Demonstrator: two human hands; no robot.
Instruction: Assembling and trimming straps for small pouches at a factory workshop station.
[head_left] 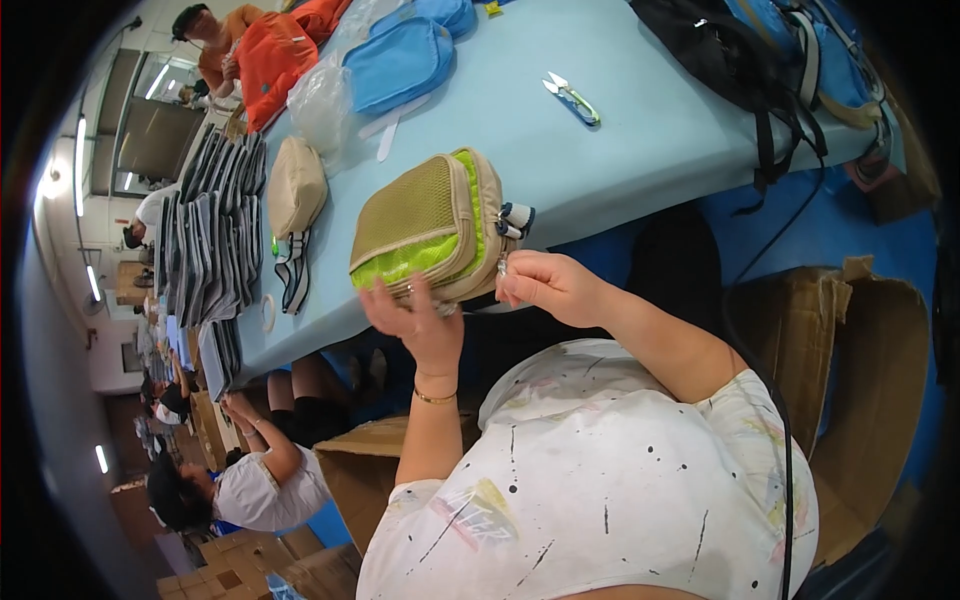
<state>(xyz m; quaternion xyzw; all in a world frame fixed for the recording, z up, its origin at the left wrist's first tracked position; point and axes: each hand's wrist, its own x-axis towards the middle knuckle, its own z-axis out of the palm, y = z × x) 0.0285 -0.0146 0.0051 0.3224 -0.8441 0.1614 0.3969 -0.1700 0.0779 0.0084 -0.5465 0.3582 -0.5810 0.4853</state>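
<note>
A khaki and lime-green zippered pouch [405,225] with a mesh front panel stands at the table's near edge, tilted. My left hand [410,318] rests against its lower side, fingers spread. At the pouch's right side my right hand [552,287] is closed in a pinch on a small shiny piece, which looks like a zipper pull, though the fingers partly hide it. Just above that hand, a rolled dark and white striped strap [515,218] sticks out from the pouch.
Thread snips [573,100] lie beyond the pouch. A beige pouch [297,185] and stacked grey pieces [205,225] are at left, blue pouches [402,65] farther back. A black backpack [715,65] lies far right. Cardboard boxes [790,330] stand beside me; co-workers are at left.
</note>
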